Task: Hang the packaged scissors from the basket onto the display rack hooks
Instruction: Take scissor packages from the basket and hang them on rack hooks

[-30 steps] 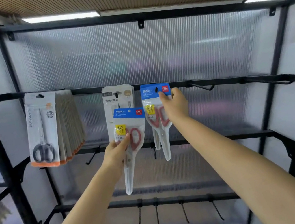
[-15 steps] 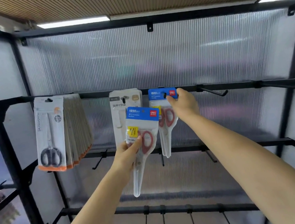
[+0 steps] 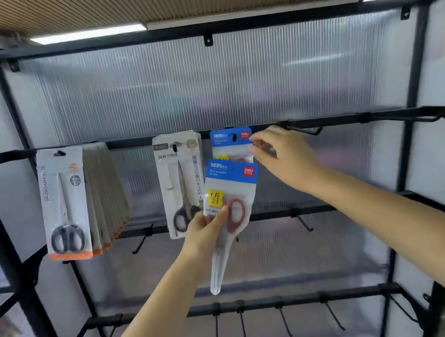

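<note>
Before the black display rack (image 3: pixel 5 256), your left hand (image 3: pixel 205 229) pinches a packaged pair of red-handled scissors (image 3: pixel 230 213) at mid-pack, thumb pressed over the handle loops, the blue header card tilted toward centre frame and the clear blade tip pointing down. A matching pack (image 3: pixel 231 144) already hangs on a hook of the top rail, just above and behind the one you hold. Your right hand (image 3: pixel 286 159), somewhat blurred, hovers just right of that hung pack with fingers loosely spread and holding nothing; whether a fingertip touches the card edge cannot be told. Left of centre hangs a white pack of black-handled scissors (image 3: pixel 182 182), and at the left of the frame a thick row of grey-and-orange packs (image 3: pixel 77 200). An empty hook (image 3: pixel 303 130) juts from the rail at upper right. The pack looks light, its plastic sleeve thin, flexible and probably slick, while the scissors inside give it a stiff spine. Hold it where the handles sit, as now, or pinch the header card beside its punched hole to steer it onto a hook. The basket is out of view.
</note>
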A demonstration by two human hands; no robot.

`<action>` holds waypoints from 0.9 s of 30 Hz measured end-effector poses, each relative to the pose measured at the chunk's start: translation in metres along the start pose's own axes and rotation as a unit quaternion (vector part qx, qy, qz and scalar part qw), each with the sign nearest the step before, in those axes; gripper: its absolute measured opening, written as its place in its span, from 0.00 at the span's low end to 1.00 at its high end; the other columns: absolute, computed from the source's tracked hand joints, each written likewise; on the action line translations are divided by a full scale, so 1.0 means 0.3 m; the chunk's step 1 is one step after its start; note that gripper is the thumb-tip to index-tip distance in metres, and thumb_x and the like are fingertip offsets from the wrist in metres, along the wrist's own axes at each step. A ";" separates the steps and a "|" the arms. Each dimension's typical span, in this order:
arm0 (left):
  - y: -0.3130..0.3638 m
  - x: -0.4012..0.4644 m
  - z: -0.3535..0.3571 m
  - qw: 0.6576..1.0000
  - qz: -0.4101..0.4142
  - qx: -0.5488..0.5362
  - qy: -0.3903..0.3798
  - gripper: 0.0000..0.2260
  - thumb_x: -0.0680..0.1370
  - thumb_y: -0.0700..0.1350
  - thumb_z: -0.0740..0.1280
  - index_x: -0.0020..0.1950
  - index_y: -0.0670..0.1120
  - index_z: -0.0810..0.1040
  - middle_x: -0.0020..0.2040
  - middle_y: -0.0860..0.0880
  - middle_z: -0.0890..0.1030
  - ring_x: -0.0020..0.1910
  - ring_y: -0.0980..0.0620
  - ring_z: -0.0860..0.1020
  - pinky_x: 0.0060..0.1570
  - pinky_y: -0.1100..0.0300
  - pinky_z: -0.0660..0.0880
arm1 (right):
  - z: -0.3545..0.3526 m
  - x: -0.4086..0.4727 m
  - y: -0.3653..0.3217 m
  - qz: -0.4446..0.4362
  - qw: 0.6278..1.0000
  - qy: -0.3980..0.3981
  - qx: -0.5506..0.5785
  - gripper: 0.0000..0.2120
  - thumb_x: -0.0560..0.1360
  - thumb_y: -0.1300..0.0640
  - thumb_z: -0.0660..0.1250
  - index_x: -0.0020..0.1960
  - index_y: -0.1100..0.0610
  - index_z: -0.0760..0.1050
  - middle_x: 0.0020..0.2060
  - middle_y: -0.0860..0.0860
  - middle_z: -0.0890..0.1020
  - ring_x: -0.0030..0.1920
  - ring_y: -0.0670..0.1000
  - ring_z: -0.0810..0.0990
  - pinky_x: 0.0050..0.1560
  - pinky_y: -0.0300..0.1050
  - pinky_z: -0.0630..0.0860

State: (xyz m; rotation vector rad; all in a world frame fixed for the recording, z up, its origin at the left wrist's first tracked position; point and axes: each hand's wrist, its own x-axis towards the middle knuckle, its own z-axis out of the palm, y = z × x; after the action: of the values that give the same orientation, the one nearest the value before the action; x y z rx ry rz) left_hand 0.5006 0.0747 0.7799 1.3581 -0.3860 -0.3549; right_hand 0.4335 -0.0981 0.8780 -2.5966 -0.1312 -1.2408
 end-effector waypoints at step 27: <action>0.045 -0.017 0.028 0.994 0.065 0.029 -0.087 0.06 0.74 0.40 0.70 0.50 0.42 0.80 0.51 0.40 0.83 0.51 0.44 0.82 0.54 0.49 0.78 | -0.107 0.108 -0.120 0.047 0.997 -0.042 0.039 0.08 0.78 0.63 0.63 0.54 0.63 0.79 0.47 0.55 0.82 0.43 0.46 0.76 0.36 0.21 0.66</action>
State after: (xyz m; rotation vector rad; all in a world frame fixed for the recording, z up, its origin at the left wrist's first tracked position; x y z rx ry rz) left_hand 0.4924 0.0721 0.7943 1.3543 -0.6299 -0.3572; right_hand 0.4230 -0.0731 0.9294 -2.5576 -0.0703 -1.0739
